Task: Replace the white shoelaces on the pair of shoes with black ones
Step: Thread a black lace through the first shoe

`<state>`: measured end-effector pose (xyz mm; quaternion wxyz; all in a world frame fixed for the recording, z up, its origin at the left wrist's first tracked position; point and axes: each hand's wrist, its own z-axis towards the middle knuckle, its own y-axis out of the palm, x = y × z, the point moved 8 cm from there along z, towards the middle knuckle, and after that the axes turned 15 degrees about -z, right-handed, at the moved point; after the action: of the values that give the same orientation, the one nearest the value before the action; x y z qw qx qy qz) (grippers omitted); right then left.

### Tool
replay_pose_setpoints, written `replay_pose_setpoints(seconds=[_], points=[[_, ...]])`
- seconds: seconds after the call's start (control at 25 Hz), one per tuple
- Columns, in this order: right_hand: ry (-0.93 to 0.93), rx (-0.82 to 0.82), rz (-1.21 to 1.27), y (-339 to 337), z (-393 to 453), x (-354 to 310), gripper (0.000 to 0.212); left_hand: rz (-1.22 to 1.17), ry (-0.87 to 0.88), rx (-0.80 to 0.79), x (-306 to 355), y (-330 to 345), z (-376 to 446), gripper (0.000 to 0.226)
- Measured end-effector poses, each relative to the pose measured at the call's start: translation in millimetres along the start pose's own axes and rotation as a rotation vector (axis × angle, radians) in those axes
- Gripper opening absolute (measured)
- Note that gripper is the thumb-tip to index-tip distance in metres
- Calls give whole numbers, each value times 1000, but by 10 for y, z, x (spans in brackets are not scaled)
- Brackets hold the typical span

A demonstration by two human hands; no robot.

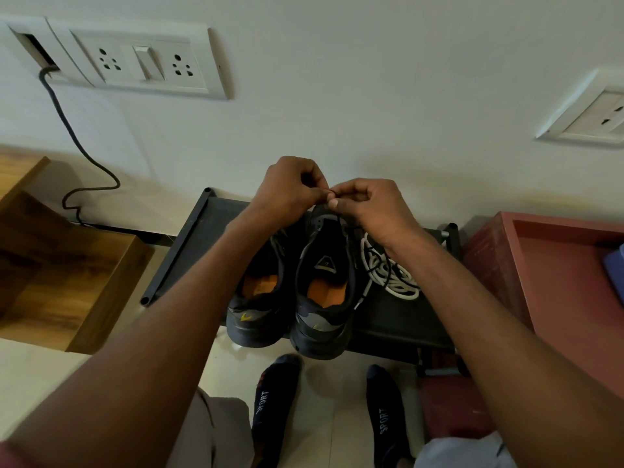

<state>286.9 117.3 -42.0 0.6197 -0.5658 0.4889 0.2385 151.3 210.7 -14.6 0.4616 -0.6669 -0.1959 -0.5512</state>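
Two dark sports shoes with orange insoles stand side by side on a black rack (189, 244), heels toward me: the left shoe (256, 309) and the right shoe (324, 298). Above the right shoe's toe end, my left hand (290, 190) and my right hand (368, 207) meet, and both pinch a thin black shoelace (332, 211) that runs down to that shoe. A pile of white shoelaces (391, 271), with a black lace strand lying across it, sits on the rack right of the shoes. My forearms hide part of the left shoe.
A wooden box (64, 265) stands to the left of the rack, a red-brown tray (557, 258) to the right. A black cable (77, 143) hangs from the wall sockets (141, 62). My socked feet (277, 400) stand on the pale floor below the rack.
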Motion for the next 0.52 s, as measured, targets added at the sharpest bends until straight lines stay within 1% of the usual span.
replay_pose_setpoints(seconds=[0.08, 0.16, 0.2, 0.28, 0.32, 0.36, 0.44, 0.52], points=[[85, -3, 85, 4, -24, 113, 11, 27, -56, -40, -108, 11, -11, 10], [173, 22, 170, -10, -23, 251, 10, 139, -153, -109, -255, 76, -51, 12], [205, 40, 200, -13, -15, 300, 10, 231, -186, -148, -306, 120, -78, 17], [234, 80, 200, -13, -2, 358, 11, 344, -245, -220, -374, 220, -136, 38], [233, 98, 197, -16, -2, 366, 11, 377, -270, -244, -382, 268, -164, 45], [221, 112, 185, -17, -2, 367, 10, 423, -282, -262, -387, 313, -186, 47], [156, 123, 54, -18, 28, 347, 8, 493, -280, -256, -397, 339, -191, 40], [62, 120, -221, 7, 56, 310, 10, 443, -285, -199, -406, 292, -174, 28]])
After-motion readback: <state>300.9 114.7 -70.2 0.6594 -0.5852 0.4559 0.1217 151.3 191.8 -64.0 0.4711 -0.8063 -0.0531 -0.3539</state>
